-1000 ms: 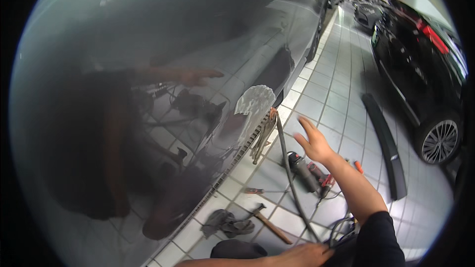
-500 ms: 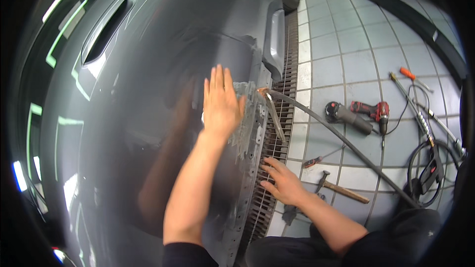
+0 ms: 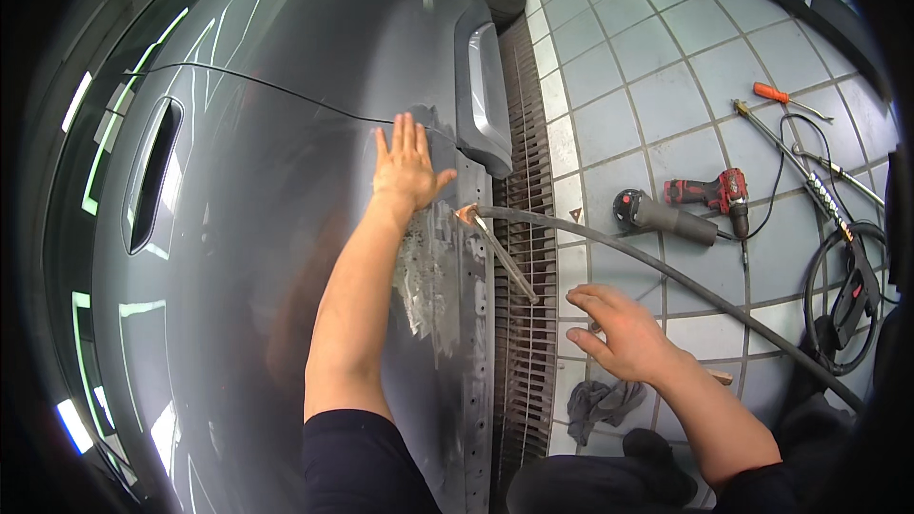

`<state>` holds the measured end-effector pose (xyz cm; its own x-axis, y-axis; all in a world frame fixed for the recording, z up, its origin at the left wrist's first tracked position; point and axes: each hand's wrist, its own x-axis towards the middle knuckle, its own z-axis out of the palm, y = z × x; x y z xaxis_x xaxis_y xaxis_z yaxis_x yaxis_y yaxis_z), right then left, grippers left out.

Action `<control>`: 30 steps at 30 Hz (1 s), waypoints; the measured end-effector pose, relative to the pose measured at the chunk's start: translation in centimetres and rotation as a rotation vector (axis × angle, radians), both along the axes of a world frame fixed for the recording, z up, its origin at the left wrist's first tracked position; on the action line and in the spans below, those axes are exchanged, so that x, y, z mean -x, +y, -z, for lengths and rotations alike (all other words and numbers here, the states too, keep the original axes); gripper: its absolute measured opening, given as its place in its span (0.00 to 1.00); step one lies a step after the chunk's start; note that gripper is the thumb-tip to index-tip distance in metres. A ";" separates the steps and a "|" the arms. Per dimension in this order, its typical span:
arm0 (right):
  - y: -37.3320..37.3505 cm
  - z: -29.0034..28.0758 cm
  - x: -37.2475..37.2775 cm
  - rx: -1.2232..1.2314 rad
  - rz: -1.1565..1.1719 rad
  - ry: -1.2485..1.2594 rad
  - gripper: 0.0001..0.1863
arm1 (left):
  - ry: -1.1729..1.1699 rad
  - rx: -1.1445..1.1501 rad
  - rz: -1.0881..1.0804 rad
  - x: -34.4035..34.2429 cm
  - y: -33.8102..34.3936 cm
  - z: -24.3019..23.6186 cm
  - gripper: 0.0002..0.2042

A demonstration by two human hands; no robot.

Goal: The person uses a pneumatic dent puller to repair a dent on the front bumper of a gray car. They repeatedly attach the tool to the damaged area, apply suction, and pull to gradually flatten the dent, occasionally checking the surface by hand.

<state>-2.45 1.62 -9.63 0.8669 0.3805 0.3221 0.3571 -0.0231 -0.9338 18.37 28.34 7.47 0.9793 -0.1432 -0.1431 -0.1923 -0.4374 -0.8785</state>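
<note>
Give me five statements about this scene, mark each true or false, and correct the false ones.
1. The left hand is laid on the grey car with its fingers extended. True.
2. The right hand is gripping the drill. False: the right hand is held empty above the floor, and the drill lies on the tiles.
3. A thick dark cable crosses over the floor grate. True.
4. The grey cloth is draped over the car's door handle. False: the cloth lies on the floor, near the right hand.
5. The orange-handled tool lies on the floor. True.
</note>
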 end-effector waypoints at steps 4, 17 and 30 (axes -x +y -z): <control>0.4 0.3 0.2 -0.014 -0.056 0.010 0.23 | 0.132 -0.024 0.083 1.6 0.2 1.4 0.44; 0.5 -0.1 0.4 0.053 -0.184 0.033 0.23 | -0.031 0.012 -0.062 4.0 0.8 -4.7 0.48; 2.7 -1.6 0.8 0.044 -0.277 0.003 0.25 | 0.158 0.101 0.050 14.6 0.2 -2.4 0.52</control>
